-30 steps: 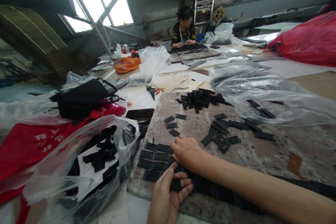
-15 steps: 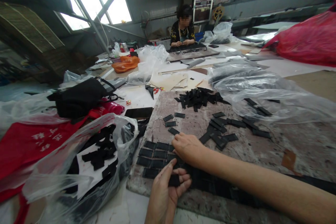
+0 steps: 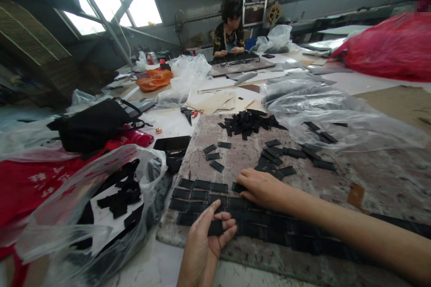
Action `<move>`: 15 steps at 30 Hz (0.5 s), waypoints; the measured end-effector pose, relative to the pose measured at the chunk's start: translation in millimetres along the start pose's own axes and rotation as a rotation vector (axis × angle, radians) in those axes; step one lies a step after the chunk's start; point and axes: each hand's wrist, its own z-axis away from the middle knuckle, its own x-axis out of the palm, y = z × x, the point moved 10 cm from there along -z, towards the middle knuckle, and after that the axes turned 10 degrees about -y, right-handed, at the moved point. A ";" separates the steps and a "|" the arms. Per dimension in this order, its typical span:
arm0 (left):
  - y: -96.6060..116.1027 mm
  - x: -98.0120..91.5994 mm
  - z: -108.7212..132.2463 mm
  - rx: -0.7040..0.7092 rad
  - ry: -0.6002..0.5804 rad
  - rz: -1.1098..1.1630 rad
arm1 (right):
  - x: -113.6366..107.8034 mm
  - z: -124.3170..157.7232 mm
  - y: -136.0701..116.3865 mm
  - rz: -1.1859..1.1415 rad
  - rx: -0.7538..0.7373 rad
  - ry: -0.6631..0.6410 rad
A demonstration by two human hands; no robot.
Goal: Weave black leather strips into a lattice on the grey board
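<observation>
My left hand (image 3: 205, 244), palm up near the board's front edge, has its fingers curled around a small black fabric piece (image 3: 215, 228); whether more are stacked beneath cannot be seen. Farther forward and to the right, my right hand (image 3: 256, 186) has its fingertips closed on another black piece (image 3: 237, 187) at the end of the top row. Black rectangular pieces (image 3: 198, 195) lie side by side in several rows on the worn board (image 3: 188, 163), partly covered by both hands and my right forearm.
Beyond my hands are loose rectangles (image 3: 213, 156), a scattered group (image 3: 271, 154) and a dark heap (image 3: 249, 123). On the left stands a clear plastic bag (image 3: 148, 161) of black scraps, beside a phone (image 3: 172, 143). A co-worker (image 3: 230, 38) sits across the table.
My right hand has shifted right along the top row, uncovering a black piece lying there. The left hand still holds its piece. The whole view has moved slightly.
</observation>
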 end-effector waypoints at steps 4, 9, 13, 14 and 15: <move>-2.2 -1.4 1.1 -0.002 0.025 -0.009 | 1.4 -3.0 -3.1 -0.009 -0.013 -0.004; -0.8 0.0 1.4 -0.002 0.033 -0.025 | 0.6 -3.1 -6.4 -0.031 -0.044 -0.031; 1.8 5.1 2.8 0.000 0.006 -0.025 | -1.4 -2.1 -5.7 -0.046 -0.046 -0.022; 2.1 6.5 2.7 0.000 0.000 -0.016 | -1.8 -2.0 -4.8 -0.052 -0.046 -0.017; 2.0 7.7 2.3 -0.002 -0.005 -0.005 | -2.4 -1.8 -3.4 -0.057 -0.043 -0.009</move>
